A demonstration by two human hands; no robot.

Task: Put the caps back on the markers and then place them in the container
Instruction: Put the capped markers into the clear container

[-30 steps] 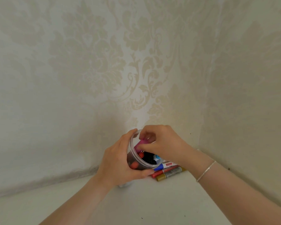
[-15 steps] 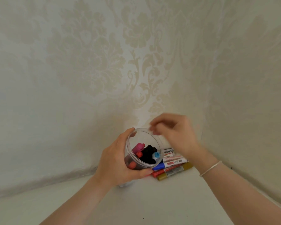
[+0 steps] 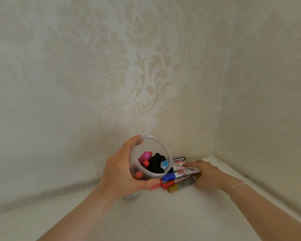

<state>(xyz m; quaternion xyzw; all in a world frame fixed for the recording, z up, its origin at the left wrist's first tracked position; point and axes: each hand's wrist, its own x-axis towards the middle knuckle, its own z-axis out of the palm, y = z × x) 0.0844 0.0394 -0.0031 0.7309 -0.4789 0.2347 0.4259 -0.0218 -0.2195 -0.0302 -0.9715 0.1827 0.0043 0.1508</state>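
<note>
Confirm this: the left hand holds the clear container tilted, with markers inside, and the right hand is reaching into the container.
Not quite. In the head view the right hand is not in the container; it rests on the loose markers lying on the surface beside it. The left hand does hold the tilted container with markers inside.

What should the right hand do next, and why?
Probably close the right hand on one marker from the pile on the surface, likely the blue-capped marker on top. Its fingers already rest on the pile, and the left hand holds the clear container tilted with its mouth open toward it.
</note>
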